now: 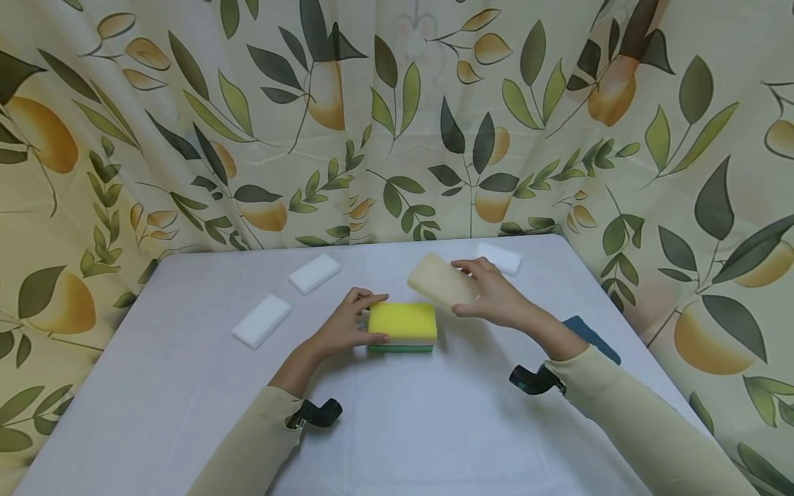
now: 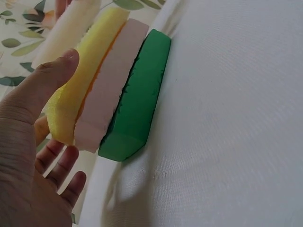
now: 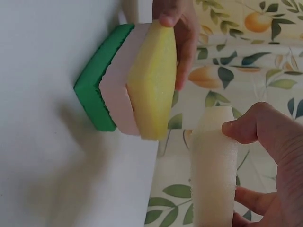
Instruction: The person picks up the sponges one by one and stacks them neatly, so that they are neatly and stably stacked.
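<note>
A stack of sponge blocks lies mid-table: a green sponge (image 1: 400, 348) at the bottom, a pale pink sponge (image 2: 110, 87) over it and a yellow sponge (image 1: 403, 320) on top. My left hand (image 1: 347, 320) holds the yellow sponge at its left end, thumb on the near side and fingers on the far side. To the right, my right hand (image 1: 496, 296) grips a cream sponge (image 1: 439, 281) by its right end, thumb on one long edge and fingers on the other. The cream sponge is held tilted, up off the table, beside and slightly behind the stack.
Two white sponges (image 1: 262, 322) (image 1: 314, 274) lie on the left of the white-covered table (image 1: 186, 386). Another white sponge (image 1: 499, 259) sits behind my right hand, and a dark blue piece (image 1: 592, 339) shows beyond the right forearm. A leaf-patterned curtain (image 1: 397, 172) hangs along the back.
</note>
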A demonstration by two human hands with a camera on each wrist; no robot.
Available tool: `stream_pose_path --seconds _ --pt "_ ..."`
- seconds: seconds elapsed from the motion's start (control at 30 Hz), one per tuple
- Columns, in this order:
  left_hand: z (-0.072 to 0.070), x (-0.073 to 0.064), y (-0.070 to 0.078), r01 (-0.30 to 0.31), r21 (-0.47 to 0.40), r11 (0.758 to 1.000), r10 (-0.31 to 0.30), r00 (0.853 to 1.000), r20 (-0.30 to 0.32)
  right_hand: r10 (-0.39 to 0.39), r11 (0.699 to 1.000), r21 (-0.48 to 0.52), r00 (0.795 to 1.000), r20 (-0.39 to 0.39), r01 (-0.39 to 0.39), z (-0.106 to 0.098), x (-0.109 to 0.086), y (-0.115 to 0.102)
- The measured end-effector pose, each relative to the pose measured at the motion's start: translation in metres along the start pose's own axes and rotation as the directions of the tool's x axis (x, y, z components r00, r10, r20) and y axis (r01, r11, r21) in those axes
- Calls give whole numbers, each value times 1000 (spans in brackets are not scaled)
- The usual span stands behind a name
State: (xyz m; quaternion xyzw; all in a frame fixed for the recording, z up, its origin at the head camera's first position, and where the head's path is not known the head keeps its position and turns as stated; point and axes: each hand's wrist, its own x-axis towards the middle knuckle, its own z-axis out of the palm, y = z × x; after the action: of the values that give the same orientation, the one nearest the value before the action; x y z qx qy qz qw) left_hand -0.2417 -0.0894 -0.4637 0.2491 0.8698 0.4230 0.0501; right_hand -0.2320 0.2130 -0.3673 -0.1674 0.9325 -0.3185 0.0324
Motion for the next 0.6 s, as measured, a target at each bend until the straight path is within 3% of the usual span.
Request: stream_pose_path --seconds 0.6 --pt "0 -2 -2 5 -9 1000 -5 1000 -21 -49 999 5 998 29 49 11 2 -8"
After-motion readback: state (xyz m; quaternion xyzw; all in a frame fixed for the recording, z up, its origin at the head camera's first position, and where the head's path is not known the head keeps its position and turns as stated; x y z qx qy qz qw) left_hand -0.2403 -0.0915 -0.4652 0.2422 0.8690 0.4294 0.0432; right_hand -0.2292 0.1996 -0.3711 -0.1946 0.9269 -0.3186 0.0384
